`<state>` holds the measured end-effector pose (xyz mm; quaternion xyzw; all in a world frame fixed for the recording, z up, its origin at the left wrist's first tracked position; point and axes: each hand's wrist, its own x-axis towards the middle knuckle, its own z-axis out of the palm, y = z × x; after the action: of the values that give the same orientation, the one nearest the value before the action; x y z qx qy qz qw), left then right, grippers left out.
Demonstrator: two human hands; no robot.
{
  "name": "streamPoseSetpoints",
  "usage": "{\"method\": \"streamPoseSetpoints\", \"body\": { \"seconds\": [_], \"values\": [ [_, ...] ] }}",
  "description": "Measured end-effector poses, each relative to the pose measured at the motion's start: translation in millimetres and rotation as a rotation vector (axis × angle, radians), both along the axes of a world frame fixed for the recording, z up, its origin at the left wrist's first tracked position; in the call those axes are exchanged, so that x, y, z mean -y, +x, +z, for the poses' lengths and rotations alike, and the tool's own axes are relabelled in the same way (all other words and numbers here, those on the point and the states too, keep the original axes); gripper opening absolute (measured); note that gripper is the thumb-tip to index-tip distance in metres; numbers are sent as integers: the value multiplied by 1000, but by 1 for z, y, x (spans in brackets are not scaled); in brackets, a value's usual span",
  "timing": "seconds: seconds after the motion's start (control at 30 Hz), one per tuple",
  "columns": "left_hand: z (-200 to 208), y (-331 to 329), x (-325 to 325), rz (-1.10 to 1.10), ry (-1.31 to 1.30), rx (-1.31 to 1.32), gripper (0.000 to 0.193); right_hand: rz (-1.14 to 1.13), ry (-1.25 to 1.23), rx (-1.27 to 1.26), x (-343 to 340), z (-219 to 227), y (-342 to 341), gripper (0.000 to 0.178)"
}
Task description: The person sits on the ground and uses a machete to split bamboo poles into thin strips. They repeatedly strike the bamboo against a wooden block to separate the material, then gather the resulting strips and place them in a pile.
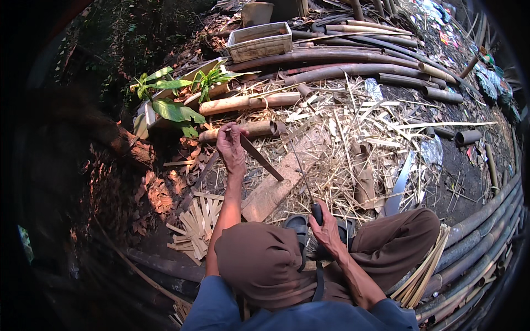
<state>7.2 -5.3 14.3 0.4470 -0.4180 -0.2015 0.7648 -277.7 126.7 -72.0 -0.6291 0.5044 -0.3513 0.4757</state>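
Bamboo strip (261, 158), dark-sided and flat, slants down from the left hand (231, 146) toward the plank (262, 203) lying on the ground in front of the person; whether its lower end touches the wood, I cannot tell. The left hand is raised, its fingers pinched around the upper end of the strip. The right hand (327, 227), lower and nearer the body, is closed around the dark handle of a knife (316, 213) — its thin blade points up and away, over the litter of pale shavings (337, 149) spread beside the plank.

Left of the plank, a loose pile of split strips (194, 225) fans out close to the left forearm. A short bamboo tube (364, 185) lies among the shavings, and a broad pale blade (398, 186) rests just right of it. Farther off, thicker bamboo lengths (251, 103) lie near a leafy green plant (175, 110), with a pale crate (259, 43) beyond — tilted slightly, beside long poles (353, 70).
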Motion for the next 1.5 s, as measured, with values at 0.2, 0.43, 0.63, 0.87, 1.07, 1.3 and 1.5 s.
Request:
{"method": "streamPoseSetpoints", "body": {
  "seconds": [0.2,0.43,0.63,0.87,1.07,1.3,1.5],
  "values": [
    [-1,-4,-31,-13,-131,-146,13,133,90,79,-1,17,43,38],
    [-14,-28,-67,127,-113,-63,12,223,46,105,8,28,92,29],
    [-8,-5,-68,230,-82,-78,12,220,89,117,17,16,98,30],
    [-17,-12,-64,174,-121,-53,15,140,144,-87,32,-53,81,35],
    [-14,-23,-59,147,-104,-14,17,82,299,-302,33,-124,39,42],
    [1,-17,-50,294,-99,-2,28,34,214,-80,23,-66,58,41],
    [0,-23,-60,286,-106,-124,38,233,170,123,21,34,86,33]
  ]
}}
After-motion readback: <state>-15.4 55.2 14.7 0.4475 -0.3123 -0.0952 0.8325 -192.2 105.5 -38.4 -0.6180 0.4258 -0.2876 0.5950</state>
